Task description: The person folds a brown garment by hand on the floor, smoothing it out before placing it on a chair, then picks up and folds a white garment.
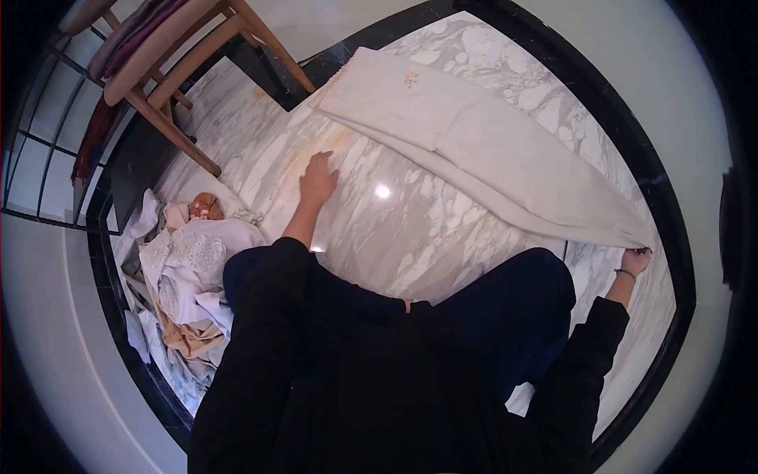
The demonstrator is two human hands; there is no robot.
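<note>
A long cream cloth (pixel 474 150), folded lengthwise, lies across the marble floor in front of my crossed legs. It has a small orange embroidered motif and a pinkish trimmed edge at its far left end. At the near right end, my right hand (pixel 636 261) grips a corner of the cloth, fingers closed on it. My left hand (pixel 319 178) is over the floor to the left of the cloth, apart from it, fingers extended and holding nothing.
A wooden chair (pixel 170 118) with folded purple fabric (pixel 138 35) on it stands at the upper left. Beside my left leg lies a heap of mixed clothes (pixel 185 268), white, lace and tan. Dark border tiles (pixel 632 130) edge the marble floor (pixel 379 213) along the wall.
</note>
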